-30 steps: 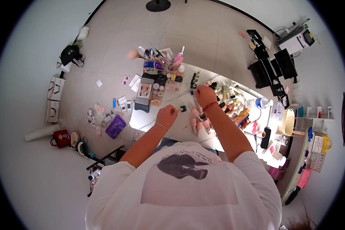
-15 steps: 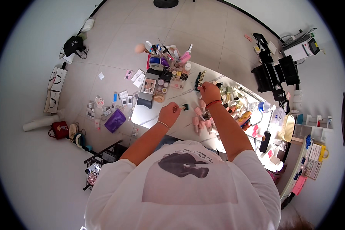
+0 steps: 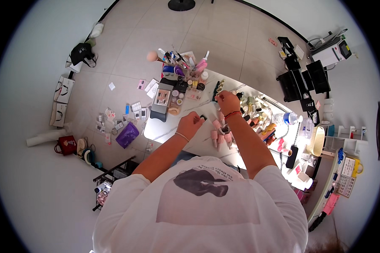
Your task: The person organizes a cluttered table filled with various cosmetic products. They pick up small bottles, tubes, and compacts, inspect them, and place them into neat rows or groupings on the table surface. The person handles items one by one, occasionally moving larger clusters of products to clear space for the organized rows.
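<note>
My left hand [image 3: 191,123] is closed in a pinch above the white marbled table [image 3: 160,131]. Its fingertips meet a small dark green piece [image 3: 203,117], partly covered by them; whether they grip it or something thinner is unclear. Farther right, my right hand [image 3: 228,101] has its fingers drawn together beside a row of small dark green items [image 3: 218,89]. Whatever sits in those fingers is too small to make out. Several pink nail polish bottles [image 3: 221,137] lie between my forearms, close to the right one.
Brushes [image 3: 177,57] and cosmetic jars [image 3: 177,97] crowd the table's far left. Along the right stand many small bottles [image 3: 253,107], a water bottle [image 3: 285,118], a black phone [image 3: 291,157] and a yellow basket [image 3: 318,141]. A purple pouch [image 3: 127,135] lies left of the table.
My left hand has moved slightly right and up, now covering part of the dark green piece. My right hand has shifted only a little, staying by the green row.
</note>
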Tool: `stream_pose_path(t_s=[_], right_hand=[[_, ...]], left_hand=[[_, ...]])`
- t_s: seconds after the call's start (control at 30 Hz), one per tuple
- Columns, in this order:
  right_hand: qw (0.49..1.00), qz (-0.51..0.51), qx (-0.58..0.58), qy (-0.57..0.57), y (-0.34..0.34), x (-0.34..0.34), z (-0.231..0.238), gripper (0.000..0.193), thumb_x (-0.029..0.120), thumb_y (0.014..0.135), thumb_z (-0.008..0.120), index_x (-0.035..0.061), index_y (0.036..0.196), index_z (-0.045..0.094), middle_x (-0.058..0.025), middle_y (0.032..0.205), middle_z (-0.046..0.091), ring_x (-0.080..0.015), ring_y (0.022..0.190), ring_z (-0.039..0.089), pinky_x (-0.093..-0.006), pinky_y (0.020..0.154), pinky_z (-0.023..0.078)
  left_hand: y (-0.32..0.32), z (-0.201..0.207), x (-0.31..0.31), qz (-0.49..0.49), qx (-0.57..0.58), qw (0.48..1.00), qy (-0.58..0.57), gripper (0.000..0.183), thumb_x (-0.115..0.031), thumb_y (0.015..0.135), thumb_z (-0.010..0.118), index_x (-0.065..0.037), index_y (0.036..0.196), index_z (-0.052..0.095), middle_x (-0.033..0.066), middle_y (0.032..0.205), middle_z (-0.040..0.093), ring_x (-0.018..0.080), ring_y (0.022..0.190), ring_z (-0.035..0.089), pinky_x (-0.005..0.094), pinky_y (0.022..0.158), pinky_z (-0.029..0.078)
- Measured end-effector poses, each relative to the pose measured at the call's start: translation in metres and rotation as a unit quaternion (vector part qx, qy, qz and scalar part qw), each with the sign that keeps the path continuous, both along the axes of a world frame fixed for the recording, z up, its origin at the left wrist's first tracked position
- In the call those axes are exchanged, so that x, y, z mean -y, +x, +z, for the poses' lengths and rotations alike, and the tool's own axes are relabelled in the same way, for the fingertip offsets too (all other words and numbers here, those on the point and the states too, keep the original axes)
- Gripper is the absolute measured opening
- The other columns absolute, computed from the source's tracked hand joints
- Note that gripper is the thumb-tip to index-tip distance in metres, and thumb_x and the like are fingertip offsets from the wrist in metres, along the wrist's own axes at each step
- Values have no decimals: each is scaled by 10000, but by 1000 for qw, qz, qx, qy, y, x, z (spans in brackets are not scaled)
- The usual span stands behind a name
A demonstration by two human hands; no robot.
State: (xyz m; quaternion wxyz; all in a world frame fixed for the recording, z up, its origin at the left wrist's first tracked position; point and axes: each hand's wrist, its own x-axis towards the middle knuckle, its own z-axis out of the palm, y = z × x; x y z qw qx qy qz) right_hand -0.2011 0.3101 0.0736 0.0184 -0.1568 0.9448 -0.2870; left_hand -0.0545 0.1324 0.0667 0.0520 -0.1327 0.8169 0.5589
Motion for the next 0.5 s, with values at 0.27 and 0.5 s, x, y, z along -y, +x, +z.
stream_pose_path(t_s=[0.27, 0.5], right_hand=[[998, -42, -23, -44, 13, -6, 19, 248, 287, 890, 662, 41, 878, 693, -142, 785, 691, -341, 717, 670, -429, 654, 532], [996, -66, 4, -52, 35, -36, 19, 284, 291, 927, 595, 50, 781, 632, -182, 750, 653, -404, 717, 633, -493, 638, 501]], left_hand=[[-37, 14, -15, -28, 3, 999, 20, 247, -220, 848, 743, -20, 831, 600, 107, 702, 692, 228, 648, 682, 340, 625, 522], [-84, 12, -32, -70, 9, 997, -11, 265, -193, 872, 740, 11, 822, 579, 111, 713, 702, 154, 620, 676, 292, 565, 533]])
